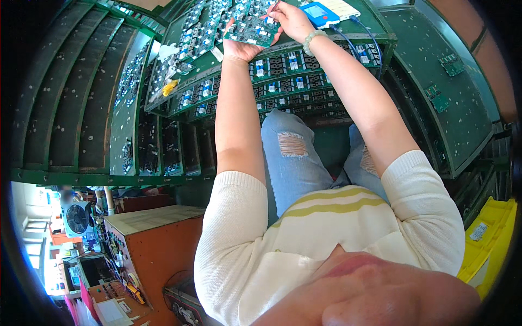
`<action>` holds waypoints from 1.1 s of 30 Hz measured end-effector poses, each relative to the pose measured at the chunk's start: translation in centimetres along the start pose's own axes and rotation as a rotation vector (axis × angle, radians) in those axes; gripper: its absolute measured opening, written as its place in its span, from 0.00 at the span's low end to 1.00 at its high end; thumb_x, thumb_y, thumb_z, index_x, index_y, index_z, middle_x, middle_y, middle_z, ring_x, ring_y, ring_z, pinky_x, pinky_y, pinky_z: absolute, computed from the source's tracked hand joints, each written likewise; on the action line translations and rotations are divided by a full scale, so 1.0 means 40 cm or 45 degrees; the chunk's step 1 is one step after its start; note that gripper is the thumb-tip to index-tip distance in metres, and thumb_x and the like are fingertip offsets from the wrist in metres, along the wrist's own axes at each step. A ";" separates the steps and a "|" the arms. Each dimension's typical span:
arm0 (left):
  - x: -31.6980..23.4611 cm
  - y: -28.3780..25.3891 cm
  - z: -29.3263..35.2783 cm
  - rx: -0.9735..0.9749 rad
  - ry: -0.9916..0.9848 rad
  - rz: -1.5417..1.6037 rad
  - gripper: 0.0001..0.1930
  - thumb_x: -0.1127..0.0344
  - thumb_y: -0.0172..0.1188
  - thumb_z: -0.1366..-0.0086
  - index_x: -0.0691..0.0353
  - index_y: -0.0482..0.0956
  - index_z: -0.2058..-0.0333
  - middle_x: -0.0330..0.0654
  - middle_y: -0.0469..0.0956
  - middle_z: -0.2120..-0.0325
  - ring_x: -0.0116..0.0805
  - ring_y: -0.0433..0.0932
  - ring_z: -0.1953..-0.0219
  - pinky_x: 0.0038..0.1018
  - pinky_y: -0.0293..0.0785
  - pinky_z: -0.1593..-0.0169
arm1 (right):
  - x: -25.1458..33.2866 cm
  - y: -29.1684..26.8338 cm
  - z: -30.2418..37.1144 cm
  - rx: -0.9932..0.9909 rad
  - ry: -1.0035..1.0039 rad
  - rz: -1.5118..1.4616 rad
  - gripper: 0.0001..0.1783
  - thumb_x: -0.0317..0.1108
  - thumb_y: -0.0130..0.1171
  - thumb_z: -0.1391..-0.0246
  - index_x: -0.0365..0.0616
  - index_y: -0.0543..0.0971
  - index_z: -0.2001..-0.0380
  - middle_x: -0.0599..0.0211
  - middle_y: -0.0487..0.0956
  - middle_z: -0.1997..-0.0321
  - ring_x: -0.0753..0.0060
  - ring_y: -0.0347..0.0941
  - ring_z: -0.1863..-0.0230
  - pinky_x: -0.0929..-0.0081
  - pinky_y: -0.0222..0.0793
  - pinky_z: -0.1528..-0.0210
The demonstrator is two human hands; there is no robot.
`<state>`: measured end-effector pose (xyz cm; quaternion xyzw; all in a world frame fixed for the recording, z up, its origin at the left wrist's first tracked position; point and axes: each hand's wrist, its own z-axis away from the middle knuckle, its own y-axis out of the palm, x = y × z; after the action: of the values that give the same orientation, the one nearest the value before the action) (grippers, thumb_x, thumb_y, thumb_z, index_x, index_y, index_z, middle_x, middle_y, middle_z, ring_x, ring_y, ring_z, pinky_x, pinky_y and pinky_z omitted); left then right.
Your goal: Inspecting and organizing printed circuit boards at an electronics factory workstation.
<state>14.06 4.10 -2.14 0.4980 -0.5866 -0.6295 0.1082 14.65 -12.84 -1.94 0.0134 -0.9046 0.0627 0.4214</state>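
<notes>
Head view shows the left grip [241,51] clamped on a circuit board [251,31] over the tabletop [202,66], where a slackened hold could drop it; whether the right grip [293,23] near it pinches anything, I can't tell.

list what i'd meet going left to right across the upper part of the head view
Green rack → small yellow object → left hand holding a circuit board → right hand → blue device → two small loose boards.
</notes>
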 end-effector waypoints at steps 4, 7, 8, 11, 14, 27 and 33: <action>0.005 -0.002 0.000 -0.015 -0.009 -0.046 0.38 0.39 0.31 0.40 0.67 0.58 0.44 0.56 0.64 0.47 0.59 0.65 0.48 0.60 0.63 0.52 | -0.021 -0.005 0.005 0.018 0.187 -0.105 0.06 0.29 0.48 0.44 0.40 0.73 0.65 0.65 0.76 0.73 0.74 0.72 0.82 0.77 0.69 0.79; 0.003 -0.008 -0.006 -0.154 0.071 -0.168 0.36 0.39 0.30 0.40 0.64 0.59 0.43 0.55 0.64 0.47 0.58 0.64 0.47 0.59 0.63 0.51 | -0.048 -0.003 0.001 0.037 0.119 -0.006 0.07 0.31 0.48 0.42 0.43 0.71 0.62 0.67 0.76 0.68 0.76 0.73 0.81 0.79 0.70 0.78; 0.004 -0.006 -0.003 -0.157 0.071 -0.154 0.35 0.40 0.30 0.39 0.62 0.59 0.43 0.55 0.64 0.47 0.58 0.65 0.47 0.59 0.62 0.50 | -0.052 -0.001 0.002 0.038 0.091 0.072 0.07 0.31 0.47 0.42 0.42 0.71 0.62 0.67 0.76 0.67 0.76 0.73 0.81 0.80 0.70 0.77; 0.000 -0.015 -0.008 -0.197 0.102 -0.143 0.34 0.41 0.31 0.39 0.61 0.59 0.43 0.54 0.65 0.47 0.57 0.65 0.47 0.61 0.61 0.49 | -0.058 -0.005 0.006 0.084 0.134 0.043 0.08 0.32 0.47 0.42 0.42 0.71 0.61 0.66 0.77 0.68 0.75 0.73 0.82 0.80 0.69 0.77; 0.004 -0.017 -0.006 -0.341 0.164 -0.239 0.34 0.41 0.34 0.39 0.62 0.60 0.44 0.54 0.65 0.48 0.56 0.65 0.47 0.61 0.59 0.49 | -0.052 -0.005 0.004 0.078 0.177 0.114 0.09 0.32 0.47 0.42 0.41 0.72 0.61 0.65 0.77 0.69 0.75 0.74 0.82 0.78 0.70 0.77; -0.010 -0.048 -0.006 -0.091 0.098 -0.063 0.32 0.44 0.33 0.39 0.58 0.56 0.42 0.54 0.61 0.44 0.63 0.61 0.46 0.64 0.59 0.50 | 0.036 0.000 0.019 0.010 0.304 -0.190 0.06 0.27 0.49 0.45 0.36 0.73 0.69 0.62 0.74 0.75 0.70 0.72 0.86 0.76 0.68 0.84; 0.002 -0.031 -0.010 -0.216 0.136 -0.186 0.32 0.45 0.34 0.39 0.61 0.57 0.42 0.54 0.61 0.45 0.61 0.62 0.46 0.63 0.58 0.48 | -0.067 -0.010 0.007 0.094 -0.441 -0.398 0.05 0.26 0.51 0.46 0.34 0.73 0.72 0.61 0.73 0.75 0.69 0.73 0.85 0.76 0.68 0.84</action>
<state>14.86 4.15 -3.17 0.5613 -0.4868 -0.6556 0.1347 16.20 -13.32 -4.11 0.1792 -0.9474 0.0268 0.2638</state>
